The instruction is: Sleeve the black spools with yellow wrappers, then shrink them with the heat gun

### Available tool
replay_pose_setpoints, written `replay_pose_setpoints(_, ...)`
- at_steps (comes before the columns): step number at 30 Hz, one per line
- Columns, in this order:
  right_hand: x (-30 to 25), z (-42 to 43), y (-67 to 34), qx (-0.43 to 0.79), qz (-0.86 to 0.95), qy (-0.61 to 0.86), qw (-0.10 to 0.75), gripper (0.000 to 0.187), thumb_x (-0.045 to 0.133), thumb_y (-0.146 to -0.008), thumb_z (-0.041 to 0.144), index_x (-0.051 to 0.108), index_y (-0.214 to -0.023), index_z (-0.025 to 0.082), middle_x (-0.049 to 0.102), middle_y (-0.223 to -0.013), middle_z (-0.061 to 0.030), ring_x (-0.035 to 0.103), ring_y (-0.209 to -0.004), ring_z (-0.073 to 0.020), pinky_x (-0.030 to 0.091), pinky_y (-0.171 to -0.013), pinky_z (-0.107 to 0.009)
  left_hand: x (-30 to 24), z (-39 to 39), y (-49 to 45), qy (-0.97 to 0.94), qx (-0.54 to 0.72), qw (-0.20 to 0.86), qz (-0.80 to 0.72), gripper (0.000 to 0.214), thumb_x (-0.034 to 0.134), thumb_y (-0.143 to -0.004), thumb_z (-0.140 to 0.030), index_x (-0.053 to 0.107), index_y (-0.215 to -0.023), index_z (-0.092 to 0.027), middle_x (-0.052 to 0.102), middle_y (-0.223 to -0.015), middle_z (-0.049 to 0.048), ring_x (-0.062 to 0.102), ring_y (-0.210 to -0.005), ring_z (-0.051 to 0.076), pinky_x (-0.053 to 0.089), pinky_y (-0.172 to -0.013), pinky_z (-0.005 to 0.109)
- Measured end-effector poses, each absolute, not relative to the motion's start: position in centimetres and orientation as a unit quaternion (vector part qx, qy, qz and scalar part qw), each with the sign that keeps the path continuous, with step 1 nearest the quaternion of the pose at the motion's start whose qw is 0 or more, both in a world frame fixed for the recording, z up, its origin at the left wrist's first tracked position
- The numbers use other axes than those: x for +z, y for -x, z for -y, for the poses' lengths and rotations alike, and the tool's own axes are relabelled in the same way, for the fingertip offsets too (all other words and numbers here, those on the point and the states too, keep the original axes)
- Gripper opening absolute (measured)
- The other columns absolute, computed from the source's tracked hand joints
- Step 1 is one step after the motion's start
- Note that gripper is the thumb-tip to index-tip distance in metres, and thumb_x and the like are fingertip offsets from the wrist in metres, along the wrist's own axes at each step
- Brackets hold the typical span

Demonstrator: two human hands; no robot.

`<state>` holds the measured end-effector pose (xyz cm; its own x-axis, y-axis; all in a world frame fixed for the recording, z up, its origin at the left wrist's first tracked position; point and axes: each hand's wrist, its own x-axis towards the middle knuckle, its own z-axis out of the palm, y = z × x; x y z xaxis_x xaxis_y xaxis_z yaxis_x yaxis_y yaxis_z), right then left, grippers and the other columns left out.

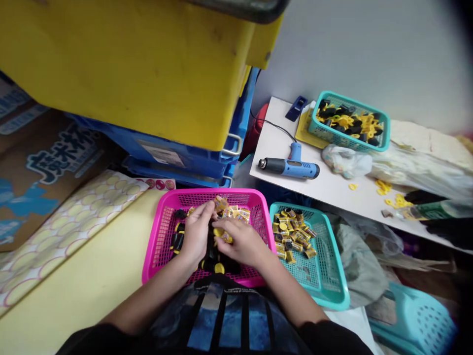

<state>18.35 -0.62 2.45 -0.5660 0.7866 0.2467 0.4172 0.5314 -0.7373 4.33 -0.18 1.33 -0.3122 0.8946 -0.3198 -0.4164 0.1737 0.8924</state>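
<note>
Reaching into a magenta plastic basket [158, 236], the left hand [197, 232] curves downward with its fingers half closed, the tips among a heap of small black-and-yellow parts [210, 251]. The right hand [242, 241] sits just beside it, fingers bent over a yellow piece [220, 232]; whether either hand has a firm hold cannot be told. Gold-wrapped pieces [234, 214] lie toward the basket's far side. Touching the basket on the right, a teal plastic basket [334, 266] holds a cluster of yellow-and-black pieces [293, 234]. Farther off, a white surface [273, 158] carries a blue heat gun [291, 167] and a second teal basket [349, 101] of black and yellow parts, with loose yellow rings [383, 187] lying nearby.
</note>
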Motion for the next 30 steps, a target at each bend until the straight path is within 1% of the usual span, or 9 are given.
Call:
replay_pose_setpoints(3, 3.7, 0.1, -20.6, 0.413, 0.683, 0.42, 0.433, 0.024, 0.061, -0.083, 0.023, 0.058, -0.106, 0.023, 0.066, -0.107, -0.0077, 0.066, -0.091, -0.0184, 0.056, -0.077, -0.032, 1.4, 0.1, -3.4, -0.317, 0.584, 0.496, -0.559, 0.025, 0.071, -0.075, -0.041, 0.075, -0.088, -0.019, 0.068, -0.108, 0.0062, 0.062, -0.103, 0.019, 0.047, -0.092, 0.029)
replay_pose_setpoints(4, 4.2, -0.1, -21.4, 0.447, 0.624, 0.427, 0.478, 0.023, 0.063, -0.083, 0.027, 0.057, -0.105, 0.024, 0.065, -0.108, -0.0072, 0.066, -0.09, -0.0177, 0.056, -0.074, -0.031, 1.5, 0.1, -3.1, -0.345, 0.57, 0.487, -0.565, 0.026, 0.071, -0.076, -0.041, 0.076, -0.09, -0.019, 0.068, -0.114, 0.0073, 0.061, -0.108, 0.021, 0.046, -0.097, 0.032)
replay_pose_setpoints(6, 4.9, -0.7, -22.7, 0.512, 0.538, 0.418, 0.523, 0.024, 0.066, -0.082, 0.035, 0.057, -0.101, 0.024, 0.064, -0.106, -0.0058, 0.065, -0.085, -0.0171, 0.055, -0.07, -0.03, 1.7, 0.2, -2.7, -0.39, 0.533, 0.488, -0.571, 0.027, 0.068, -0.078, -0.042, 0.076, -0.093, -0.02, 0.07, -0.113, 0.0083, 0.062, -0.109, 0.023, 0.046, -0.1, 0.036)
replay_pose_setpoints(10, 5.3, -1.7, -23.3, 0.579, 0.505, 0.395, 0.504, 0.027, 0.07, -0.079, 0.039, 0.059, -0.097, 0.023, 0.063, -0.084, -0.0014, 0.061, -0.074, -0.014, 0.051, -0.066, -0.028, 1.5, 0.5, -2.7, -0.419, 0.491, 0.507, -0.572, 0.032, 0.068, -0.079, -0.045, 0.076, -0.098, -0.02, 0.075, -0.103, 0.0079, 0.067, -0.1, 0.023, 0.049, -0.098, 0.039)
replay_pose_setpoints(15, 4.5, -1.8, -23.1, 0.59, 0.52, 0.399, 0.472, 0.027, 0.068, -0.078, 0.03, 0.055, -0.099, 0.021, 0.061, -0.089, -0.0018, 0.06, -0.08, -0.0128, 0.048, -0.071, -0.026, 1.7, 0.7, -3.3, -0.382, 0.492, 0.534, -0.571, 0.036, 0.073, -0.073, -0.048, 0.077, -0.095, -0.019, 0.076, -0.1, 0.0087, 0.071, -0.086, 0.023, 0.059, -0.076, 0.035)
replay_pose_setpoints(19, 4.2, -1.6, -23.7, 0.591, 0.538, 0.413, 0.436, 0.029, 0.066, -0.079, 0.027, 0.051, -0.103, 0.021, 0.061, -0.089, -0.0025, 0.061, -0.081, -0.0132, 0.049, -0.076, -0.029, 2.5, 0.7, -3.7, -0.385, 0.485, 0.548, -0.562, 0.034, 0.076, -0.07, -0.046, 0.078, -0.091, -0.02, 0.076, -0.097, 0.0086, 0.071, -0.076, 0.021, 0.061, -0.064, 0.031)
replay_pose_setpoints(25, 4.0, -1.4, -23.6, 0.585, 0.518, 0.426, 0.456, 0.028, 0.066, -0.077, 0.025, 0.049, -0.099, 0.021, 0.059, -0.088, -0.0014, 0.059, -0.074, -0.0106, 0.05, -0.07, -0.026, 3.7, 0.3, -4.2, -0.423, 0.471, 0.539, -0.555, 0.031, 0.079, -0.067, -0.043, 0.078, -0.09, -0.022, 0.076, -0.095, 0.008, 0.07, -0.076, 0.021, 0.061, -0.063, 0.031)
replay_pose_setpoints(28, 3.5, -0.8, -22.8, 0.577, 0.516, 0.42, 0.474, 0.028, 0.067, -0.077, 0.024, 0.048, -0.098, 0.022, 0.061, -0.094, -0.0031, 0.063, -0.083, -0.0125, 0.052, -0.073, -0.027, 4.4, 0.2, -4.5, -0.42, 0.462, 0.554, -0.551, 0.036, 0.083, -0.061, -0.038, 0.077, -0.093, -0.022, 0.076, -0.093, 0.0074, 0.07, -0.074, 0.02, 0.06, -0.066, 0.031)
replay_pose_setpoints(30, 3.0, -0.3, -22.2, 0.586, 0.516, 0.403, 0.478, 0.029, 0.068, -0.077, 0.025, 0.048, -0.098, 0.022, 0.063, -0.102, -0.0058, 0.065, -0.093, -0.0156, 0.053, -0.078, -0.03, 4.9, 0.2, -4.6, -0.424, 0.459, 0.562, -0.542, 0.036, 0.085, -0.058, -0.033, 0.077, -0.09, -0.022, 0.076, -0.091, 0.0072, 0.07, -0.076, 0.02, 0.059, -0.07, 0.03)
